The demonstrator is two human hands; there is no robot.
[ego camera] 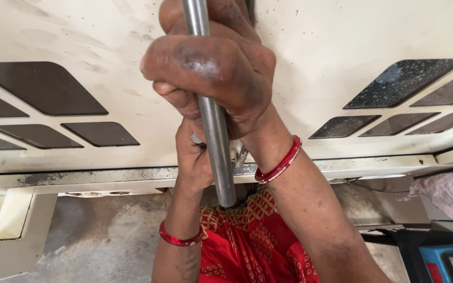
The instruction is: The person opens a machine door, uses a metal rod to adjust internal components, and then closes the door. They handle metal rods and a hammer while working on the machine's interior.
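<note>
Right hand [221, 78]: fist wrapped tight around the steel rod [212, 120], upper centre of view; knuckles toward the camera, thumb side at 9 o'clock. Grime on the back of the hand.

Left hand [192, 157]: lower, partly hidden behind the rod; fingers curled up against the panel's bottom lip beside the rod. It seems to pinch a small metal piece, too hidden to name. Whether it also grips the rod, cannot tell.

Steel rod: plain round bar, bright grey. Long axis runs near 12 to 6 o'clock, leaning slightly so the lower end sits toward 5. Top runs out of frame at 12; free lower end stops just over the red cloth.

Key relation: both hands lie on the same line, right above left. The right hand is the nearer to the camera and holds the rod outright; the rod's free end lies at 6 o'clock from it, past the left hand.

Sheet-metal panel [342, 47]: cream-painted, with dark slanted vent cutouts at 9 and 3 o'clock; scuffed, rust-specked lower edge crossing the frame behind the hands.

Bangles [281, 162]: red, one on each wrist.

Red patterned garment [247, 241]: at 6 o'clock, under the rod end.

Concrete floor [95, 230]: grey, at 7 o'clock.

Blue box [439, 262]: at 4 o'clock, well apart from the hands.
</note>
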